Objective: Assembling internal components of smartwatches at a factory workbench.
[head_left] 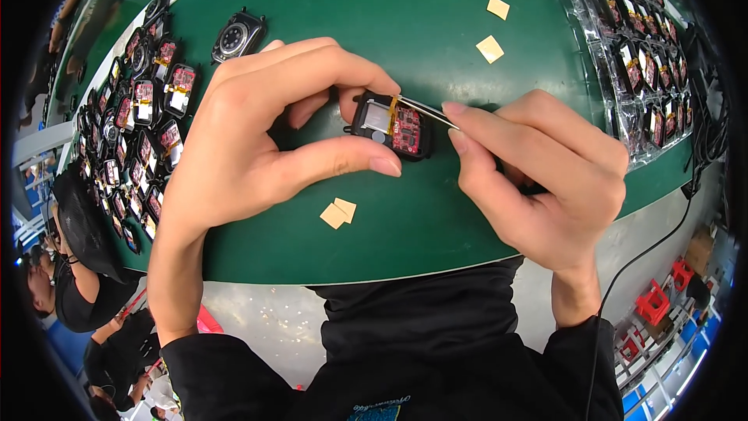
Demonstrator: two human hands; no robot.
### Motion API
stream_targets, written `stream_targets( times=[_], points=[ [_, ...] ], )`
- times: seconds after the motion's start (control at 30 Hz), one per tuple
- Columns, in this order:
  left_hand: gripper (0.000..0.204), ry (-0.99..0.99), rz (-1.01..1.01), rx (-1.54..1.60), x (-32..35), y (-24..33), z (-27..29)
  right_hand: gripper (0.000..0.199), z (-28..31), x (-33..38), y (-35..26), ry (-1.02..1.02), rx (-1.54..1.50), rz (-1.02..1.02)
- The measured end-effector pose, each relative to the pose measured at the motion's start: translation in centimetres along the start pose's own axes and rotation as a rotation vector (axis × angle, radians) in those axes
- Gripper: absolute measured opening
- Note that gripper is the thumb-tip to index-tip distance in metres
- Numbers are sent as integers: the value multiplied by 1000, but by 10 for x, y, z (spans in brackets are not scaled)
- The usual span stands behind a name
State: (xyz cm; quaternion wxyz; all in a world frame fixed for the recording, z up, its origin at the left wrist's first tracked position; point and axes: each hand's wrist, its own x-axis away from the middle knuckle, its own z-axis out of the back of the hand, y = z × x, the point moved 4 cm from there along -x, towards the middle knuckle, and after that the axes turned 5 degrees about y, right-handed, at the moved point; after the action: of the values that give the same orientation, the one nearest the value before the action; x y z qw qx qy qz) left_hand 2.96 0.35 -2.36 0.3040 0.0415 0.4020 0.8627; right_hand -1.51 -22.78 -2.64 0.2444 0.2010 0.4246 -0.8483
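An open smartwatch case [407,129] with a red circuit board, a silvery battery and a yellow flex strip sits between the thumb and fingers of my left hand [265,121], low over the green table. My right hand [545,168] pinches a pair of metal tweezers [427,111]. The tweezers' tips meet the upper end of the yellow strip, beside my left index fingertip. Below the case lie two overlapping small tan squares [338,213] on the table. Beyond my left hand rests another black watch case [238,34], its round sensor side up.
Many open watch cases [143,101] crowd the table's left side. Clear plastic trays [623,62] with more watch units stand at the right. Two more tan squares [490,48] lie on the far part of the green table [436,242]. Black cables [705,109] hang past the right edge. Other people sit at the far left.
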Motion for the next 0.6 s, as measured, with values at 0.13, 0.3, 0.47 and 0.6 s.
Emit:
stream_targets(
  times=[0.13, 0.3, 0.47, 0.6],
  points=[
    [64, -79, -14, 36, -2, -7, 6, 29, 5, -1, 2, -50, -138, -148],
    [68, -107, -13, 66, 1, -9, 5, 25, 4, 0, 6, -81, -191, -176],
    [66, -111, -26, 73, -2, -6, 4, 22, 8, -1, 5, -91, -187, -210],
    [63, -105, -33, 58, 0, -6, 4, 22, 6, 0, 5, -108, -174, -215]
  ],
)
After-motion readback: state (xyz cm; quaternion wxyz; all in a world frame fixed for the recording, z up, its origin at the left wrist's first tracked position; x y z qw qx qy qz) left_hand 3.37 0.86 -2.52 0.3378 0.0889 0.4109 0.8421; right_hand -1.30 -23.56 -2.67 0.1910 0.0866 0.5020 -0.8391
